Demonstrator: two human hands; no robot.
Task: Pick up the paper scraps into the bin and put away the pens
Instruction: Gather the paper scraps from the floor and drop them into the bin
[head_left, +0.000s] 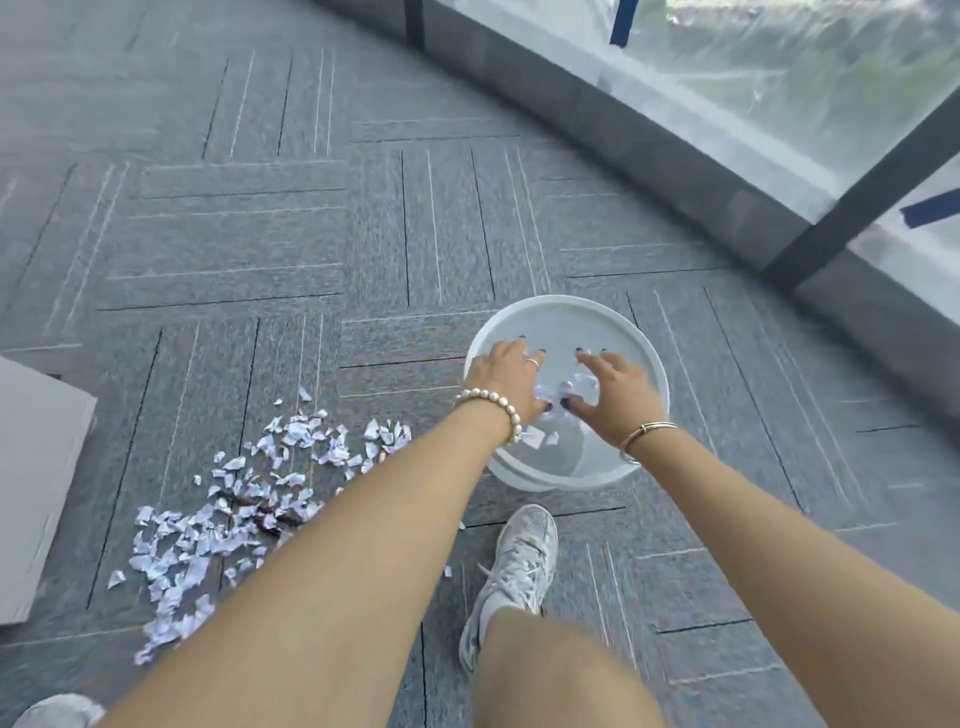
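Observation:
A round white bin (561, 302) stands on the grey carpet in front of me. Both hands hover over its mouth with fingers spread. My left hand (501, 375) wears a pearl bracelet, my right hand (621, 397) a thin bangle. A small clump of paper scraps (581, 385) sits loose between the two palms, and a few scraps (540, 439) lie inside the bin below. A wide scatter of white scraps (249, 499) covers the carpet to the left. Among them lie dark thin objects (270, 521), possibly pens, partly buried.
A grey board or box (31, 483) lies at the left edge beside the scraps. A low dark sill and plastic-covered window (727, 156) run along the right. My white shoe (519, 566) stands just in front of the bin; the other shoe (57, 712) is at bottom left.

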